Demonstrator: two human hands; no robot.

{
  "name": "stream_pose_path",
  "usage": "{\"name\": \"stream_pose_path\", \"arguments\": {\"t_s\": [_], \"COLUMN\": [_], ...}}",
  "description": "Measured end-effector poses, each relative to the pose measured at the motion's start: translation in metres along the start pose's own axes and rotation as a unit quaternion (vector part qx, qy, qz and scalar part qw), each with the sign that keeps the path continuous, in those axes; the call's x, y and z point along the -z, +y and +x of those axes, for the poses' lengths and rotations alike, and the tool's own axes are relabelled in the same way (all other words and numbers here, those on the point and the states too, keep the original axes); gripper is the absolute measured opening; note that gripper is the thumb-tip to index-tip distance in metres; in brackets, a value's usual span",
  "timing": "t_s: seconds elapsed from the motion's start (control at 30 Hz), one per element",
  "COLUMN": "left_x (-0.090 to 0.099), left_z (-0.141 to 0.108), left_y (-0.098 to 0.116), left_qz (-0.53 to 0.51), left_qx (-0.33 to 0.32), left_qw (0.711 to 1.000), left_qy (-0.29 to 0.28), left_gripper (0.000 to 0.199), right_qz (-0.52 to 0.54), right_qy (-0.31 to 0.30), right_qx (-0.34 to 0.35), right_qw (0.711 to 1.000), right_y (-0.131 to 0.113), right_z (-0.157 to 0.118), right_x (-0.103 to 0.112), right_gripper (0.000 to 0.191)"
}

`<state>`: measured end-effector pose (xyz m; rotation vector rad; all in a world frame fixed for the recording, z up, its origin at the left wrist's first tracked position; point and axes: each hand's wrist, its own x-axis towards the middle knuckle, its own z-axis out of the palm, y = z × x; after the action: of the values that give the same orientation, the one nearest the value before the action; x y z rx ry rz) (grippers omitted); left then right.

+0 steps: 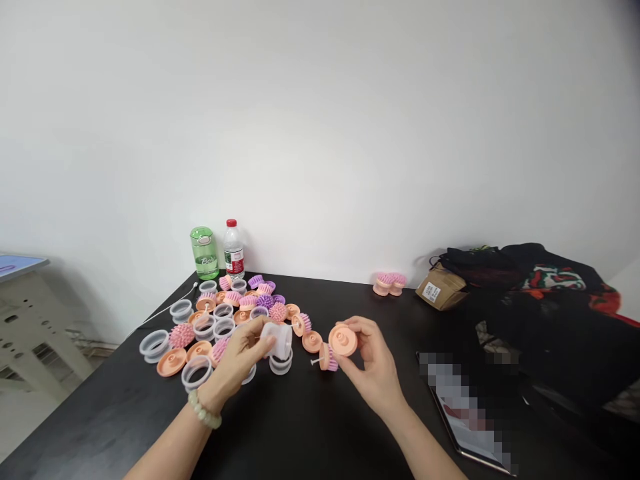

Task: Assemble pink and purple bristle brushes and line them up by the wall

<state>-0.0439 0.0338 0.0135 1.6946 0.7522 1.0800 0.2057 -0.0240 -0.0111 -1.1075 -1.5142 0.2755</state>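
two bare hands work over a black tabletop (pixel 320 427), the left hand (pixel 239 359) curled closed around a clear ribbed plastic ring (pixel 276 339), the right hand (pixel 374 367) pinching a light, stiff peach plastic disc (pixel 343 341) by its smooth, slippery-looking rim.

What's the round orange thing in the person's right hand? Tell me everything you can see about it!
The round peach disc looks like smooth moulded plastic, with a small raised knob in its middle and a ring around that. It stands tilted, with the knob side facing the camera. The right hand holds it by the edge with its fingertips, above the black table. A pink-bristled brush piece sits just below it; whether they touch is hard to tell.
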Motion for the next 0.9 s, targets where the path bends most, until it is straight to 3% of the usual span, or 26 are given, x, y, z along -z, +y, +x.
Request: {"name": "stream_pose_path", "arguments": {"t_s": [0.07, 0.17, 0.23, 0.33, 0.47, 0.7, 0.8, 0.9], "left_x": [0.006, 0.008, 0.007, 0.005, 0.005, 0.003, 0.003, 0.001], "left_z": [0.000, -0.002, -0.003, -0.004, -0.003, -0.004, -0.005, -0.005], "left_y": [0.007, 0.016, 0.019, 0.016, 0.009, 0.003, 0.002, 0.003], "left_qz": [0.112, 0.235, 0.286, 0.371, 0.446, 0.462, 0.477, 0.477], "left_qx": [-0.052, -0.118, -0.132, -0.142, -0.157, -0.166, -0.173, -0.179], "left_qw": [0.989, 0.943, 0.918, 0.882, 0.839, 0.841, 0.834, 0.834], "left_qy": [-0.075, -0.203, -0.241, -0.253, -0.268, -0.227, -0.216, -0.212], "left_gripper": [0.031, 0.036, 0.039, 0.039, 0.038, 0.042, 0.051, 0.050], "right_qz": [-0.048, -0.127, -0.156, -0.177, -0.195, -0.212, -0.211, -0.227], "right_qy": [-0.067, -0.197, -0.265, -0.327, -0.349, -0.320, -0.305, -0.298], "right_qx": [-0.009, 0.045, 0.085, 0.115, 0.142, 0.167, 0.134, 0.042], "right_qw": [0.997, 0.971, 0.948, 0.921, 0.906, 0.908, 0.919, 0.926], "right_y": [0.001, -0.001, -0.003, -0.003, 0.005, 0.011, 0.007, 0.009], "right_z": [0.001, -0.001, -0.004, -0.007, -0.010, -0.011, -0.005, 0.001], "right_x": [-0.001, -0.007, -0.011, -0.015, -0.017, -0.016, -0.010, 0.000], "right_gripper": [0.033, 0.030, 0.028, 0.022, 0.016, 0.025, 0.027, 0.056]}}
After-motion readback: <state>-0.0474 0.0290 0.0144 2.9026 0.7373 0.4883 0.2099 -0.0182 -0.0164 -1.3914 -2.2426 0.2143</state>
